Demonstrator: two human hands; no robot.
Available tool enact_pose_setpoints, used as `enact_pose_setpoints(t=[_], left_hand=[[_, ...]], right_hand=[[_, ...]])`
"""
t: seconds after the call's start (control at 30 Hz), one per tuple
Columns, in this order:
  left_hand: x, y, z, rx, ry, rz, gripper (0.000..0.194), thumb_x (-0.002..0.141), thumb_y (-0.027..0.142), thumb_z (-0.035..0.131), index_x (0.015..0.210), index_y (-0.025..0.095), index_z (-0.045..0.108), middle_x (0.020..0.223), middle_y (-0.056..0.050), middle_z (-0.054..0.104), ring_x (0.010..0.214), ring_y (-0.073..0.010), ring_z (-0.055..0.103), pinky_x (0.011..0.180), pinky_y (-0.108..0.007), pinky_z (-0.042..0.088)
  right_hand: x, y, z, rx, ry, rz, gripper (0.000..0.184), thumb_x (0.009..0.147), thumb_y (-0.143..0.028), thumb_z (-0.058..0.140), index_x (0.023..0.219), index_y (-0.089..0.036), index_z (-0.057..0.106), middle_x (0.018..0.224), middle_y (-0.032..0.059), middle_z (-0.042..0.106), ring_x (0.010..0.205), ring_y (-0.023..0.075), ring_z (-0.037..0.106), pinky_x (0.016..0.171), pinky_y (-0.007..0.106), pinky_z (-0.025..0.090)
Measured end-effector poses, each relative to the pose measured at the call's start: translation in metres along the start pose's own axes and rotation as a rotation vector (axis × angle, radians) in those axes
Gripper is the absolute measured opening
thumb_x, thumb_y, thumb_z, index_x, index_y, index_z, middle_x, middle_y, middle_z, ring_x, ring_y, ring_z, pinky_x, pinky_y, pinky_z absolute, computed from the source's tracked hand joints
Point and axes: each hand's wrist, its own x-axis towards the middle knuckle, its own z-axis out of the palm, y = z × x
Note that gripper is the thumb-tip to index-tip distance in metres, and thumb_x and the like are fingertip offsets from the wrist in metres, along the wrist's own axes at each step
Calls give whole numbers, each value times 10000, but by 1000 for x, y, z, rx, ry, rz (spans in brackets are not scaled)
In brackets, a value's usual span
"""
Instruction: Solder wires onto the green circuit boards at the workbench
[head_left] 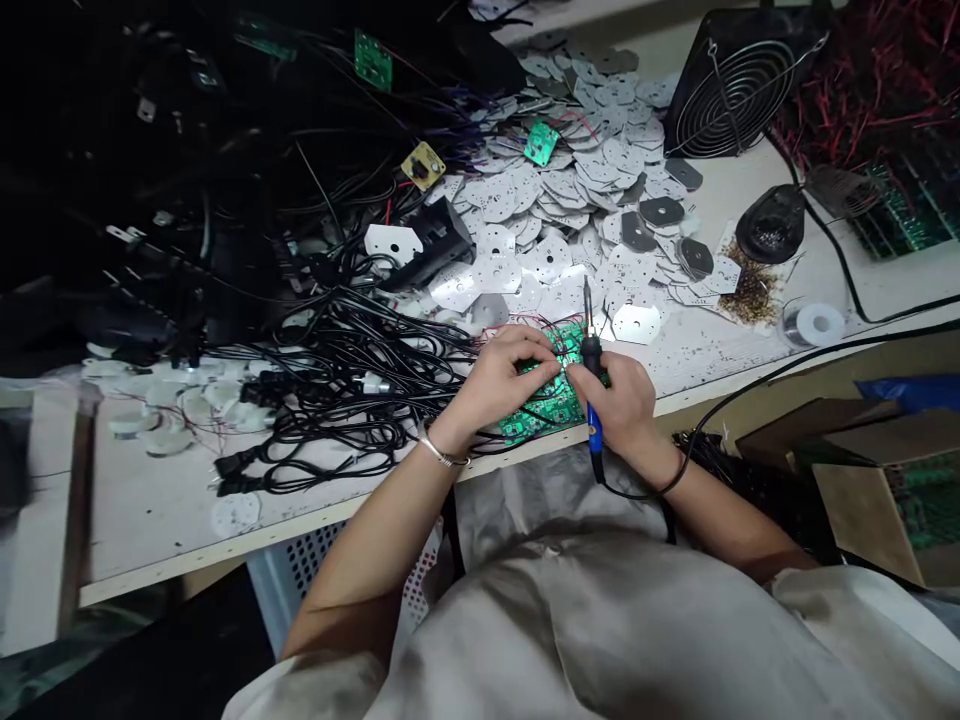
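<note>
A green circuit board panel [551, 405] lies at the table's front edge, with thin wires along its back side. Over its left part is my left hand [514, 375], thumb and index finger pinched together at the board; what lies between them is too small to make out. My right hand [621, 398] is closed around a blue and black soldering iron [593, 400], its metal tip pointing up and away from the board. The thumb and a fingertip of that hand also reach to the board, close to my left fingertips. Fingers partly hide the panel.
Black power cords [375, 370] lie heaped left of the board. Behind it spread many white discs [555, 260]. A fan [731, 90], a solder spool [817, 325] and a dark iron stand [771, 222] are at right. The iron's cable [750, 385] runs off right.
</note>
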Motion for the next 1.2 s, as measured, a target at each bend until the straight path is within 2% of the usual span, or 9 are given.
enact_pose_setpoints(t=[0.13, 0.33, 0.5, 0.63, 0.73, 0.83, 0.93, 1.03, 1.2], left_hand=[[-4, 3, 11, 132, 128, -44, 137, 815, 171, 618, 679, 182, 629, 824, -17, 679, 833, -157, 621, 829, -340, 481], [-18, 6, 18, 430, 145, -15, 116, 902, 233, 590, 821, 203, 668, 987, -38, 711, 979, -200, 616, 903, -389, 419], [-20, 6, 21, 631, 148, 72, 142, 966, 249, 506, 934, 206, 636, 1046, -35, 724, 1024, -212, 608, 889, -375, 393], [-16, 9, 26, 762, 122, 15, 184, 958, 286, 507, 1044, 187, 637, 990, -84, 699, 940, -246, 594, 781, -386, 383], [-12, 13, 28, 823, 85, -55, 192, 951, 282, 498, 984, 196, 666, 910, -100, 657, 872, -269, 563, 718, -395, 359], [-9, 17, 27, 851, 58, -51, 172, 934, 245, 511, 869, 196, 662, 902, -95, 637, 892, -267, 546, 751, -397, 362], [-8, 19, 25, 768, 31, -60, 132, 926, 248, 530, 900, 178, 640, 939, -86, 631, 933, -252, 545, 781, -388, 369], [-12, 22, 25, 725, 25, 9, 139, 946, 265, 527, 932, 181, 636, 926, -62, 640, 905, -225, 549, 810, -380, 365], [-28, 22, 33, 884, 64, 196, 177, 973, 196, 487, 984, 197, 664, 904, -45, 658, 866, -200, 544, 860, -370, 358]], right_hand=[[-2, 1, -1, 95, -31, 34, 173, 927, -228, 554, 1026, -301, 676, 777, 32, 557, 719, 178, 497, 652, 301, 382], [-2, 7, -12, 351, 132, -4, 252, 925, -246, 546, 1163, -271, 625, 798, 25, 566, 752, 174, 541, 668, 295, 446], [8, 13, -20, 492, 179, 16, 358, 911, -172, 553, 1255, -268, 561, 873, 32, 599, 780, 166, 573, 680, 280, 493], [6, 15, -13, 479, 54, 68, 305, 928, -190, 534, 1214, -285, 578, 917, 31, 595, 818, 157, 594, 692, 272, 509], [-4, 16, -8, 474, -65, 106, 303, 935, -206, 511, 1215, -302, 574, 990, 38, 611, 912, 171, 612, 735, 288, 527], [-12, 16, -5, 494, -109, 111, 316, 923, -205, 520, 1214, -311, 582, 1046, 42, 631, 929, 180, 620, 745, 302, 531], [-12, 14, -3, 497, -149, 177, 248, 922, -263, 540, 1158, -298, 608, 997, 33, 648, 885, 189, 624, 689, 299, 526], [-11, 12, -3, 498, -176, 229, 193, 938, -280, 518, 1099, -294, 623, 889, 13, 635, 808, 171, 613, 627, 270, 495], [-12, 14, -4, 580, -173, 239, 222, 933, -239, 501, 1113, -284, 623, 801, -2, 626, 740, 152, 610, 629, 262, 484]])
